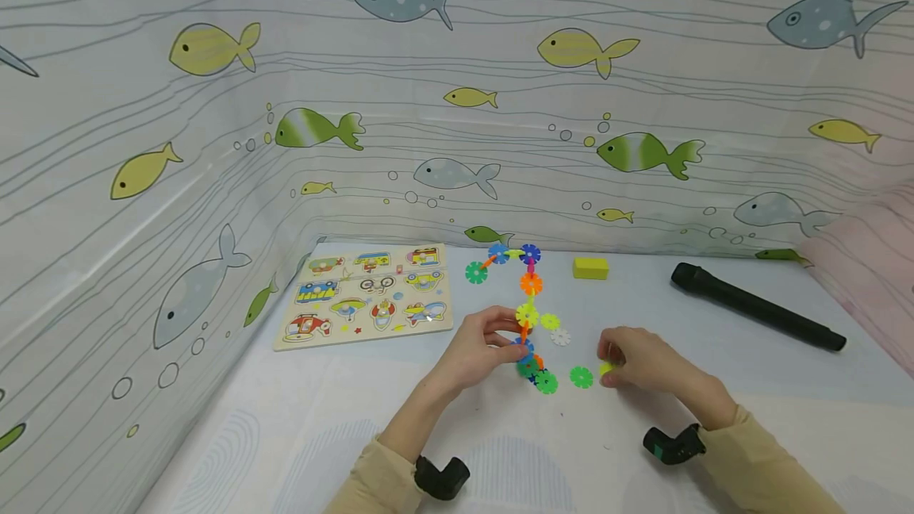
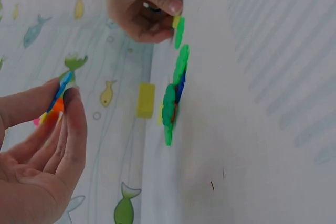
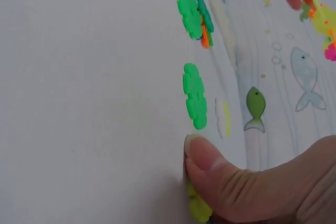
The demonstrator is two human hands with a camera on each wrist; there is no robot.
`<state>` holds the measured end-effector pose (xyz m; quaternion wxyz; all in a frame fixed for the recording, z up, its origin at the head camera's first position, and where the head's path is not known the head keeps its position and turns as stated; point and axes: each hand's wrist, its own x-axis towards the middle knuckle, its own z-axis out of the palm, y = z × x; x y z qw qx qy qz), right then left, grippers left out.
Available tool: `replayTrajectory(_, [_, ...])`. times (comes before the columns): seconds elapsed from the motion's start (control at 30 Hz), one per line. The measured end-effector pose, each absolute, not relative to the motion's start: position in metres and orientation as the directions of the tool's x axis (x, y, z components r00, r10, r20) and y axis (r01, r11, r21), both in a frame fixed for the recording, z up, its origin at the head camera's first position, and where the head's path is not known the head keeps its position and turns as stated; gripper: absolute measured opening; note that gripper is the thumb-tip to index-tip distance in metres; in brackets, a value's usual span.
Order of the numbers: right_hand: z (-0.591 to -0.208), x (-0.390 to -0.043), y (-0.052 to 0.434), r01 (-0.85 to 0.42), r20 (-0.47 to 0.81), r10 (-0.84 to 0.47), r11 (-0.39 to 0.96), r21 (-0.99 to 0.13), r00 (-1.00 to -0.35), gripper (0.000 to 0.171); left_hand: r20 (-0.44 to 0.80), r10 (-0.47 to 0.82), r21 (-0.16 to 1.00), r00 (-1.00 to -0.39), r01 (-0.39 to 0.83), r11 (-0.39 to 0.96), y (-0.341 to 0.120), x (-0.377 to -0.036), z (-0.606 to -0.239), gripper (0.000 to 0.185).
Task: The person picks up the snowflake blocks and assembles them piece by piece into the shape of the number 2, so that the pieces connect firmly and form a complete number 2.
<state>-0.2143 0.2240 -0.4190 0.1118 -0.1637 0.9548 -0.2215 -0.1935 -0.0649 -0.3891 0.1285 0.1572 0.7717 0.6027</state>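
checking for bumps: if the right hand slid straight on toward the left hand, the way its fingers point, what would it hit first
Most likely the loose green disc lying flat just ahead of the right hand, which pinches a yellow disc. Beyond it sits the disc cluster below the left hand. Depth is uncertain.

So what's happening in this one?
A person sits at a table building with snowflake-shaped plastic discs. The left hand grips the lower part of an upright chain of discs. The right hand pinches a loose yellow disc lying on the table, next to a loose green disc. A picture puzzle board, a yellow block and a black cylinder lie farther back.
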Motion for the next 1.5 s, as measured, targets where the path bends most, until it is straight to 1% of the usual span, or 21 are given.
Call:
replayTrajectory(0.07, [-0.417, -0.213, 0.223, -0.252, -0.156, -0.352, 0.859, -0.446, -0.923, 0.032, -0.009, 0.399, 0.97, -0.917, 0.089, 0.225, -0.065, -0.194, -0.39, 0.045])
replayTrajectory(0.17, [-0.415, -0.211, 0.222, -0.236, -0.175, -0.35, 0.853, -0.466, -0.92, 0.029, -0.006, 0.401, 0.971, -0.916, 0.091, 0.222, -0.065, -0.194, -0.39, 0.045])
replayTrajectory(0.3, [-0.413, -0.211, 0.221, -0.243, -0.142, -0.378, 0.796, -0.554, -0.915, 0.025, 0.003, 0.409, 0.974, -0.912, 0.095, 0.206, -0.065, -0.194, -0.39, 0.045])
replayTrajectory(0.4, [-0.409, -0.209, 0.213, -0.268, -0.096, -0.453, 0.67, -0.693, -0.886, 0.015, 0.012, 0.409, 0.974, -0.913, 0.103, 0.202, -0.064, -0.194, -0.391, 0.045])
replayTrajectory(0.47, [-0.406, -0.205, 0.204, -0.246, -0.083, -0.501, 0.556, -0.794, -0.862, 0.012, 0.021, 0.411, 0.974, -0.911, 0.112, 0.198, -0.063, -0.194, -0.391, 0.045])
replayTrajectory(0.53, [-0.404, -0.2, 0.192, -0.187, -0.093, -0.545, 0.437, -0.88, -0.833, 0.017, 0.033, 0.418, 0.974, -0.908, 0.123, 0.19, -0.062, -0.193, -0.39, 0.044])
replayTrajectory(0.63, [-0.405, -0.19, 0.175, -0.08, -0.123, -0.574, 0.316, -0.945, -0.81, 0.022, 0.044, 0.427, 0.973, -0.903, 0.136, 0.187, -0.06, -0.193, -0.39, 0.044])
replayTrajectory(0.77, [-0.41, -0.181, 0.161, 0.008, -0.137, -0.596, 0.215, -0.977, -0.791, 0.025, 0.051, 0.426, 0.968, -0.904, 0.149, 0.201, -0.059, -0.191, -0.389, 0.043])
replayTrajectory(0.87, [-0.413, -0.178, 0.156, 0.039, -0.138, -0.592, 0.176, -0.984, -0.794, 0.027, 0.057, 0.427, 0.965, -0.903, 0.159, 0.208, -0.057, -0.191, -0.389, 0.04])
replayTrajectory(1.07, [-0.415, -0.176, 0.155, 0.069, -0.131, -0.597, 0.126, -0.99, -0.792, 0.027, 0.064, 0.43, 0.96, -0.901, 0.173, 0.22, -0.056, -0.19, -0.392, 0.037])
replayTrajectory(1.17, [-0.415, -0.176, 0.155, 0.082, -0.127, -0.607, 0.102, -0.991, -0.785, 0.032, 0.065, 0.43, 0.961, -0.9, 0.173, 0.217, -0.055, -0.19, -0.391, 0.036])
replayTrajectory(1.27, [-0.414, -0.175, 0.153, 0.095, -0.135, -0.6, 0.098, -0.991, -0.789, 0.042, 0.067, 0.434, 0.961, -0.898, 0.175, 0.214, -0.054, -0.189, -0.391, 0.035])
replayTrajectory(1.37, [-0.414, -0.174, 0.15, 0.101, -0.157, -0.567, 0.129, -0.987, -0.809, 0.05, 0.067, 0.436, 0.96, -0.898, 0.176, 0.217, -0.054, -0.189, -0.392, 0.034])
replayTrajectory(1.5, [-0.414, -0.17, 0.145, 0.07, -0.165, -0.494, 0.205, -0.976, -0.854, 0.05, 0.068, 0.431, 0.957, -0.9, 0.18, 0.225, -0.053, -0.188, -0.392, 0.035])
